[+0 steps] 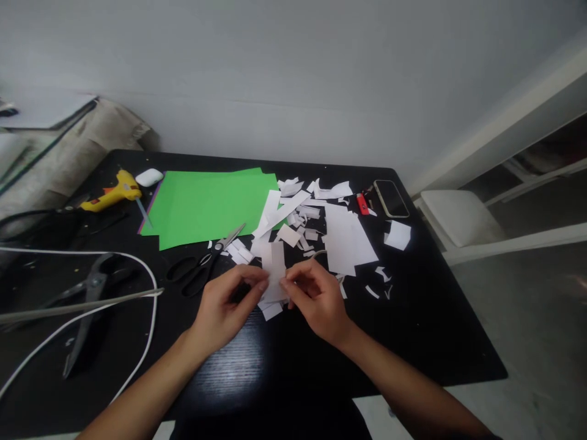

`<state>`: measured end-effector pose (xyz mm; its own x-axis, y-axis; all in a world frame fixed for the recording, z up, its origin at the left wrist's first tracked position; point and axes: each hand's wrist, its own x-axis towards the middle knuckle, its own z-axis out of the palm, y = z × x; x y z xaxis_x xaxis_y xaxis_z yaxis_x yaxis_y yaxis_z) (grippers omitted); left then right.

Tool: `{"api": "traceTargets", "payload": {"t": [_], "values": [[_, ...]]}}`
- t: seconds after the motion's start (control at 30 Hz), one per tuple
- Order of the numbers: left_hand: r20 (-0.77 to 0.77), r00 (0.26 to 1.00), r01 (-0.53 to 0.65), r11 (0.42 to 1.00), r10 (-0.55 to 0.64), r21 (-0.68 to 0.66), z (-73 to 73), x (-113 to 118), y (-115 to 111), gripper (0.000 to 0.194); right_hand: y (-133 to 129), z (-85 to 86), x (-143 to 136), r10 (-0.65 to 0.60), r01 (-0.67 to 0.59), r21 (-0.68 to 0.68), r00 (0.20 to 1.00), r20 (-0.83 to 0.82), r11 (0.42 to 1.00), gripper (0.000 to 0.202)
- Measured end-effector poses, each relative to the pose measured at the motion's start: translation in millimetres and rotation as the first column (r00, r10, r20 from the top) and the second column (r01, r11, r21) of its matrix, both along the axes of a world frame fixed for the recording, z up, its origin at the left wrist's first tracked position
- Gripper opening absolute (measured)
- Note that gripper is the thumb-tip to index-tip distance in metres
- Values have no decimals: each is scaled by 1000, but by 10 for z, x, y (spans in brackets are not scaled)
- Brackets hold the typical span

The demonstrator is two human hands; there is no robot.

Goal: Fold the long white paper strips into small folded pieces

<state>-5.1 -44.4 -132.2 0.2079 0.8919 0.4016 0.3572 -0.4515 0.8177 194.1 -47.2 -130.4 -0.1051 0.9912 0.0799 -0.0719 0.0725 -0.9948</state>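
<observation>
Between my two hands is a small white paper strip (276,269), raised above the black table. My left hand (232,299) pinches its left edge between thumb and fingers. On the opposite edge, my right hand (316,296) closes thumb and forefinger on the same strip. Many white paper scraps (300,223) lie just beyond my hands, and a few peek out under the strip. Black-handled scissors (206,260) rest to the left of my left hand, blades pointing away. Larger white sheets (346,241) lie beyond my right hand.
Green sheets (206,205) cover the back left of the table (413,330). Farther left are a yellow glue gun (114,192), a white case (149,177), large shears (89,305) and a looped white cable (153,269). A phone (391,198) and red lighter (362,204) lie back right.
</observation>
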Motion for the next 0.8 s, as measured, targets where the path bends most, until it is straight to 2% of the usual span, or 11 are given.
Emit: {"api": "traceTargets", "payload": {"t": [0.07,0.17,0.47,0.8], "values": [[-5,1000,-10,1000,10,18,16,3,7,15,-1,15,14,-1,-9,91,994,106,996,5],[12,999,-36,999,35,35,14,10,16,16,3,41,20,-46,13,169,980,193,985,9],[17,999,-37,995,35,94,37,4,3,13,-6,18,30,-132,30,395,963,234,918,15],[-3,1000,-1,991,2,130,59,3,0,13,-2,45,41,-148,11,439,949,278,899,16]]}}
